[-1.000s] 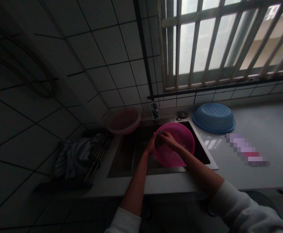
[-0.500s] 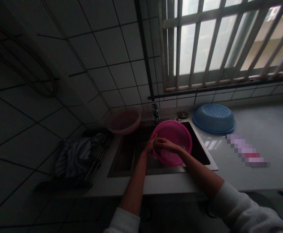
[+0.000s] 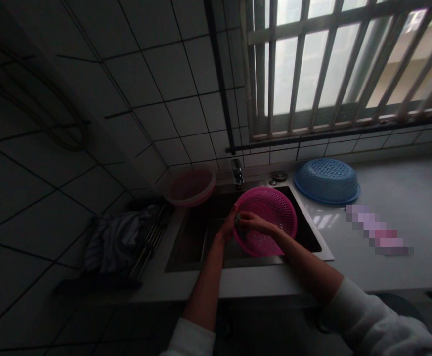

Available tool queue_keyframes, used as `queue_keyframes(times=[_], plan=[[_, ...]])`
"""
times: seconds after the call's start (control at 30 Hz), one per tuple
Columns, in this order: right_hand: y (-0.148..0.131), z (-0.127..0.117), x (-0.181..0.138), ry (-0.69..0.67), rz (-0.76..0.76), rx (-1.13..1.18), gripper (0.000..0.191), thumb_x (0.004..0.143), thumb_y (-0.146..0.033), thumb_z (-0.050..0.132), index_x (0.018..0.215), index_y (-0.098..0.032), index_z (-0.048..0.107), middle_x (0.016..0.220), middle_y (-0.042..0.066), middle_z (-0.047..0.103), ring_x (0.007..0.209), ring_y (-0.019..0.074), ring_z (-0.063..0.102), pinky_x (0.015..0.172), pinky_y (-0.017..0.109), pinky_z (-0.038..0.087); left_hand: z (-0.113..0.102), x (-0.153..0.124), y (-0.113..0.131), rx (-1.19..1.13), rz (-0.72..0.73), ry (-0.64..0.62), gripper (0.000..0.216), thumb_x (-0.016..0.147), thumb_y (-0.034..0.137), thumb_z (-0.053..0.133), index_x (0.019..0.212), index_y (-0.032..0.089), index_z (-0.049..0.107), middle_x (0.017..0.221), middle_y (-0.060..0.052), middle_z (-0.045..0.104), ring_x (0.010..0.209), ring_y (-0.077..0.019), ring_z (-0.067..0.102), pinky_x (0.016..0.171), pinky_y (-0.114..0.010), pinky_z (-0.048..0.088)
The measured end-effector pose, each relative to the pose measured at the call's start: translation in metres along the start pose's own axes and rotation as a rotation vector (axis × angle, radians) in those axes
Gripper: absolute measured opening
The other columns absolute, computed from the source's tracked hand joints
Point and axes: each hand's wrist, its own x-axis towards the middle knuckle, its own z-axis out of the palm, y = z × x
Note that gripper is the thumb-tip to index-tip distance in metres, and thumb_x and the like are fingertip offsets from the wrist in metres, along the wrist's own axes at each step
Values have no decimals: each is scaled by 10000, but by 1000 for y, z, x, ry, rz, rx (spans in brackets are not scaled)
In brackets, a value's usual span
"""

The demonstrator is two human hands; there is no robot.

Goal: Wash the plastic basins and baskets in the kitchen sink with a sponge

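A bright pink plastic colander (image 3: 271, 210) sits tilted in the metal sink (image 3: 194, 247). On its left rim is my left hand (image 3: 229, 225), closed around the edge with the thumb up. My right hand (image 3: 252, 221) reaches across the inside of the colander to the same rim. Its fingers are pressed round a small grey-green scrubbing pad (image 3: 237, 218), which touches the colander wall close to my left hand. The dim light hides most of the pad and the fingertips of my left hand.
Behind the sink stands a chrome faucet (image 3: 237, 173). A pale pink basin (image 3: 190, 188) rests at the sink's back left corner. An upturned blue basket (image 3: 327, 180) lies on the counter (image 3: 405, 193) at right. Left of the sink are a striped cloth (image 3: 115, 237) and metal rods (image 3: 151, 242).
The colander has turned or shifted slightly to the right and down. Both hands stay at its left rim, with the pad still in my right hand.
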Motion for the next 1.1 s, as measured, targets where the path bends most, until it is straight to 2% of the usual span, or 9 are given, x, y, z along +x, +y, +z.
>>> queue_keyframes(times=[0.27, 0.33, 0.47, 0.53, 0.6, 0.8, 0.87, 1.03, 1.1], plan=[[-13, -35, 8, 695, -183, 79, 238, 803, -449, 658, 852, -237, 562, 773, 10, 595, 648, 167, 479, 589, 303, 447, 19, 1, 1, 16, 183, -51, 642, 860, 753, 658, 1236, 243, 768, 1396, -87, 709, 1488, -310, 479, 1294, -463, 287], [-12, -34, 6, 627, -173, 81, 239, 796, -444, 665, 851, -233, 566, 773, 2, 593, 643, 158, 478, 591, 295, 445, 20, 3, -1, 27, 187, -66, 688, 849, 803, 619, 1199, 234, 782, 1364, -96, 726, 1465, -322, 506, 1280, -461, 314], [-1, -9, 2, 188, -69, 31, 269, 763, -410, 739, 893, -202, 630, 787, -5, 604, 655, 137, 507, 602, 261, 449, 9, 7, -5, 32, 105, -2, 842, 806, 907, 534, 1118, 168, 792, 1151, -135, 799, 1347, -355, 613, 1211, -499, 408], [3, 0, 2, 84, -47, 14, 295, 746, -398, 773, 914, -191, 646, 805, -4, 609, 671, 131, 511, 608, 246, 443, 3, 8, -6, 30, 71, 38, 866, 806, 912, 524, 1114, 148, 790, 1094, -144, 807, 1326, -368, 627, 1198, -513, 419], [2, 0, 5, 135, -72, 56, 303, 754, -412, 767, 918, -193, 638, 821, -5, 612, 680, 130, 512, 613, 243, 444, 3, 7, -5, 31, 99, 54, 822, 830, 878, 542, 1150, 162, 788, 1151, -135, 799, 1365, -361, 598, 1229, -505, 383], [-9, -35, 12, 642, -171, 209, 264, 742, -419, 698, 846, -230, 546, 739, -25, 563, 630, 135, 470, 585, 256, 419, 14, 9, -5, 70, 189, 22, 668, 872, 757, 630, 1263, 232, 761, 1453, -88, 670, 1537, -323, 410, 1317, -478, 223], [-8, -34, 9, 591, -169, 191, 243, 741, -401, 698, 833, -230, 553, 726, -30, 552, 620, 131, 457, 582, 256, 406, 13, 11, -6, 83, 207, 54, 629, 868, 736, 656, 1224, 232, 773, 1470, -88, 657, 1541, -322, 404, 1314, -480, 221], [5, -3, 5, 95, -8, 149, 276, 709, -349, 764, 889, -208, 609, 751, -28, 574, 616, 114, 461, 577, 240, 410, 3, 10, -7, 73, 113, 101, 738, 833, 841, 587, 1067, 175, 801, 1222, -130, 782, 1433, -364, 538, 1262, -526, 322], [7, -1, 6, 98, 8, 132, 284, 708, -344, 758, 909, -204, 615, 758, -26, 581, 621, 114, 468, 578, 238, 421, 4, 7, -5, 53, 97, 55, 761, 842, 844, 571, 1096, 163, 796, 1172, -138, 795, 1399, -363, 572, 1249, -533, 345]])
